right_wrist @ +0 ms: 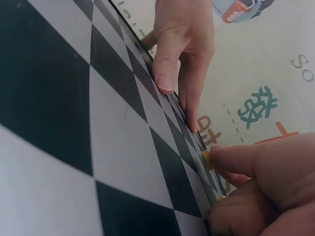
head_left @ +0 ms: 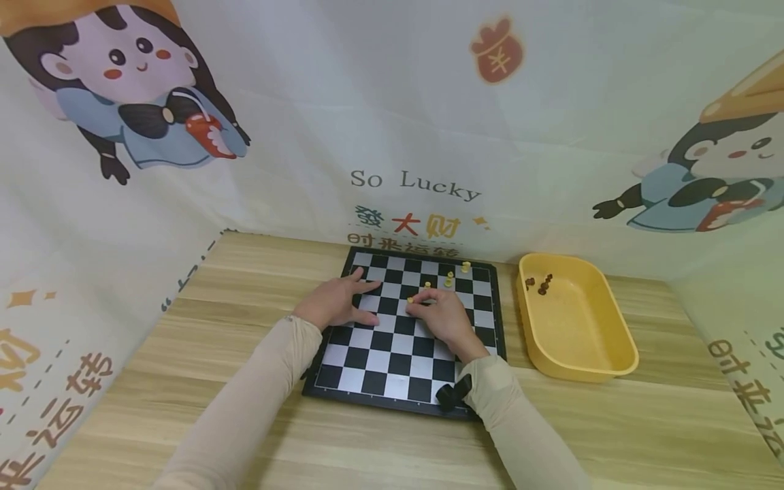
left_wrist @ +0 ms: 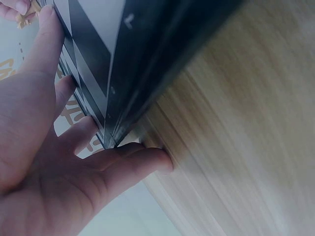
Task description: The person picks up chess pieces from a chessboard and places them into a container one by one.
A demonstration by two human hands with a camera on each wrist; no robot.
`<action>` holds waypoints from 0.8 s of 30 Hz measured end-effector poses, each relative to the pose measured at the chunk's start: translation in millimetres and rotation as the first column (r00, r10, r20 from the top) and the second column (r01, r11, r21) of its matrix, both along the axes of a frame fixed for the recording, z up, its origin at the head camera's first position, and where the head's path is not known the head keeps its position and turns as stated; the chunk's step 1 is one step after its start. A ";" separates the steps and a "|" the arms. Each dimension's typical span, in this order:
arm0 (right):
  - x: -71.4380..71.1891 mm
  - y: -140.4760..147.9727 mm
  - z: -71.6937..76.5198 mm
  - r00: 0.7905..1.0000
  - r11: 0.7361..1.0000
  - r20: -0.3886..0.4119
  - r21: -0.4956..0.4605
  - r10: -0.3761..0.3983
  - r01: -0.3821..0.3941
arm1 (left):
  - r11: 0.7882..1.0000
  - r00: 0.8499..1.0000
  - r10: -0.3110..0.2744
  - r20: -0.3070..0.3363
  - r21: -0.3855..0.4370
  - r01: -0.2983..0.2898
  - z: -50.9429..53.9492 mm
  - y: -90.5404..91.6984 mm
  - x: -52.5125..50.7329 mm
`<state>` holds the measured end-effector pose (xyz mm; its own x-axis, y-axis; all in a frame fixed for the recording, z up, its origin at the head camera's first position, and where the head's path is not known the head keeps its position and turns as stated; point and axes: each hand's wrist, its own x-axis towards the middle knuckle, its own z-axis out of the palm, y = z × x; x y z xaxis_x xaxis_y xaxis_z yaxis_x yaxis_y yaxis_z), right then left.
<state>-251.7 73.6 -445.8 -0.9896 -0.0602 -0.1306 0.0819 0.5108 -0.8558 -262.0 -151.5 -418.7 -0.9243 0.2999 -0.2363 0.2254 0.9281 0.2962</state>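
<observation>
Your right hand (head_left: 446, 314) was closed to a pinch, thumb against finger, on a small yellow piece (head_left: 410, 299), just over or on the board (head_left: 401, 363) near its middle; you could not tell which, since your grip hid the piece's base. Your left hand (head_left: 333, 301) lay spread at the board's left edge, gripping nothing, its thumb and some fingers on the squares.

Setting the piece down well called for keeping the pinch light, centring the base within one square and letting it sit flat before easing off, without brushing the three other yellow pieces (head_left: 449, 279) beyond. A steady left hand would likely have kept the board from sliding.

The held piece's long axis was mostly covered, so its tilt could not be read. The far two of the others looked upright, long axis rising from the board.
</observation>
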 end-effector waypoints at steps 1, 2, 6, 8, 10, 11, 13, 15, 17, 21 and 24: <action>-0.1 0.2 0.2 1.000 1.000 0.002 -0.009 0.005 -0.005 | 1.000 1.000 0.002 0.002 0.000 -0.002 0.2 -0.1 -0.3; -0.2 0.4 0.4 1.000 1.000 0.002 -0.014 0.009 -0.009 | 1.000 1.000 0.002 0.002 -0.002 -0.002 0.1 -0.2 -0.7; 0.3 2.2 1.3 1.000 0.999 0.009 -0.042 0.015 -0.015 | 1.000 1.000 0.001 0.009 0.006 -0.001 -0.8 -0.7 -1.8; 0.4 3.3 1.5 1.000 0.999 0.010 -0.052 0.012 -0.012 | 1.000 1.000 0.000 0.006 0.010 -0.001 -1.4 -0.7 -2.3; 0.3 4.8 1.6 1.000 0.999 0.010 -0.045 0.012 -0.011 | 1.000 1.000 0.003 0.006 0.012 -0.003 -1.8 -0.7 -2.6; 0.2 5.6 2.0 1.000 0.999 0.014 -0.044 0.014 -0.014 | 1.000 1.000 0.002 0.004 0.010 -0.002 -1.9 -0.6 -2.8; 0.3 7.6 3.7 1.000 0.999 0.015 -0.033 0.021 -0.020 | 1.000 1.000 0.002 0.001 0.007 -0.002 -1.5 -0.6 -3.0; 0.5 10.5 5.8 0.999 0.999 0.016 -0.026 0.032 -0.032 | 1.000 1.000 0.005 -0.003 0.007 -0.005 -1.1 -0.8 -3.2; 1.1 14.0 8.7 0.999 0.998 0.019 -0.038 0.042 -0.042 | 1.000 1.000 0.007 -0.005 0.007 -0.007 -0.9 -1.0 -3.2; 1.4 23.1 12.8 0.999 0.998 0.016 -0.048 0.045 -0.044 | 1.000 1.000 0.012 0.000 0.016 -0.012 -2.0 -1.1 -2.3; 2.0 30.8 16.3 0.999 0.998 0.020 -0.050 0.049 -0.048 | 1.000 1.000 0.009 0.003 0.024 -0.009 -3.1 -0.7 -1.9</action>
